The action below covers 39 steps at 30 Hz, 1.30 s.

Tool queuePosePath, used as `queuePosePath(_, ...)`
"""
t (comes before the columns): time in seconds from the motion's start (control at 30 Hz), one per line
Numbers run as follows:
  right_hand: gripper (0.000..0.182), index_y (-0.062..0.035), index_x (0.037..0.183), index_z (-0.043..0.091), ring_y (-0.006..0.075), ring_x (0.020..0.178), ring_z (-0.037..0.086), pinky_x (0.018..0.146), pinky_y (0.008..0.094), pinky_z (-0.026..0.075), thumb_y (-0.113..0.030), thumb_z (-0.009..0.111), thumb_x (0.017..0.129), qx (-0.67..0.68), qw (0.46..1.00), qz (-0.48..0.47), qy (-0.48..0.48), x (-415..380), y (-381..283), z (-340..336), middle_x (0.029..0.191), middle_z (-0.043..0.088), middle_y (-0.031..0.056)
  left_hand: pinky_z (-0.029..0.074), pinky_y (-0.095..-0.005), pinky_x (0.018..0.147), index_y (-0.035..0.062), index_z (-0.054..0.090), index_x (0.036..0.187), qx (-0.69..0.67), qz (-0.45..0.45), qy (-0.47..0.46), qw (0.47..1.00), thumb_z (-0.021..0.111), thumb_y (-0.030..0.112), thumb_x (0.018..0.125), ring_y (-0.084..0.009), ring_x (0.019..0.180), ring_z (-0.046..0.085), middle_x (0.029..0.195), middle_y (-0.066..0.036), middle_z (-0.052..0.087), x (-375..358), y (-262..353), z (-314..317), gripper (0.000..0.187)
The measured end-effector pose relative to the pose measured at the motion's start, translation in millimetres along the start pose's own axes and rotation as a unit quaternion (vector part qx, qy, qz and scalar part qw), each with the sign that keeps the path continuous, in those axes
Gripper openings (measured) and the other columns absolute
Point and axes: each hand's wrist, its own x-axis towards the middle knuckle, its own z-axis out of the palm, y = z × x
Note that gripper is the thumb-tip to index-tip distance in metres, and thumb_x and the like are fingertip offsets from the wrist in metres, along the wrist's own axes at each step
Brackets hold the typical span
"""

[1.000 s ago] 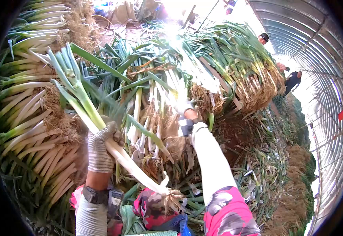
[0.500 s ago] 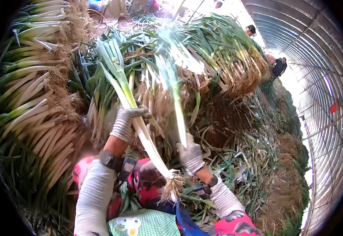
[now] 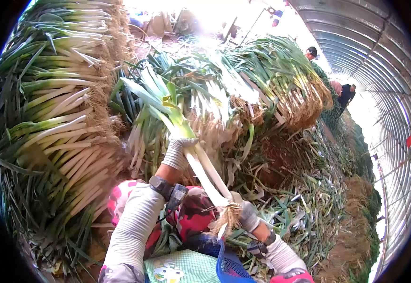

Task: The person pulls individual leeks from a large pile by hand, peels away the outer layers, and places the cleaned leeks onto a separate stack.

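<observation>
My gloved left hand [image 3: 181, 152] is wrapped around the middle of white-stemmed leeks [image 3: 206, 173], at least two stalks side by side. Their broad green leaves point up and away, and their stringy roots [image 3: 228, 214] hang toward my lap. At the lower end, my gloved right hand [image 3: 247, 214] is closed on a leek just beside the roots; its fingertips are partly hidden. Just beyond my hands, more leeks [image 3: 210, 101] lie heaped with their roots toward me.
A long stack of leeks [image 3: 59, 127] fills the left side, roots inward. Another bundle [image 3: 290, 80] lies at the upper right. Leaf trimmings [image 3: 304, 203] litter the ground to my right. A blue mesh [image 3: 231, 266] lies by my lap. Two people [image 3: 346, 94] are in the distance.
My right hand has brought its separate leek down and left, against the one in my left hand. The stalks now lie together. The view has shifted a little.
</observation>
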Motion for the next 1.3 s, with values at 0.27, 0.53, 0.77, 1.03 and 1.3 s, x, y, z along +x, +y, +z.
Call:
queuePosePath(0.27,0.038,-0.0097,0.12,0.051,0.04,0.095,0.058,0.082,0.0446,0.046,-0.02,0.052,0.083,-0.153,0.874,0.328,-0.324,-120,177,34,0.105,0.058,0.0233,0.055,-0.0369,0.063,-0.0017,0.056,0.096,0.118,0.076,0.109,0.984,0.066,-0.01,0.063,-0.0256,0.066,0.062,0.078,-0.011,0.061,-7,12,21,0.035)
queuePosePath(0.53,0.065,-0.0078,0.136,0.034,0.0277,0.087,0.064,0.071,0.0341,0.053,-0.035,0.062,0.084,0.028,0.986,-0.001,0.167,192,6,-43,0.107,0.062,0.0172,0.055,-0.0364,0.065,0.0044,0.049,0.11,0.184,0.039,0.085,0.979,0.069,-0.011,0.058,-0.0255,0.068,0.061,0.088,-0.011,0.06,-23,-9,55,0.057)
queuePosePath(0.77,0.018,-0.006,0.084,0.061,0.0263,0.058,0.06,0.054,0.0374,0.048,-0.02,0.05,0.09,0.048,0.957,-0.047,0.282,297,32,-65,0.066,0.061,0.0127,0.054,-0.0364,0.065,0.0037,0.051,0.108,0.167,0.034,0.074,0.983,0.068,-0.011,0.058,-0.0251,0.071,0.061,0.086,-0.008,0.059,-2,-22,26,0.055)
queuePosePath(1.03,0.026,-0.0061,0.098,0.063,0.0366,0.081,0.062,0.068,0.0438,0.049,-0.026,0.055,0.082,-0.356,0.887,0.296,-0.005,127,292,-103,0.085,0.065,0.0198,0.055,-0.0408,0.069,-0.0047,0.054,0.098,0.066,-0.001,0.079,0.995,0.066,0.003,0.065,-0.0295,0.071,0.063,0.083,-0.016,0.062,-15,28,25,0.036)
queuePosePath(1.3,0.043,-0.0132,0.117,0.055,0.0378,0.09,0.06,0.079,0.0424,0.049,-0.037,0.058,0.081,-0.078,0.99,0.111,0.042,334,204,42,0.095,0.062,0.0238,0.055,-0.0371,0.068,-0.0006,0.055,0.099,-0.009,-0.091,0.132,0.987,0.069,-0.002,0.07,-0.0266,0.072,0.061,0.083,-0.011,0.059,2,39,19,0.032)
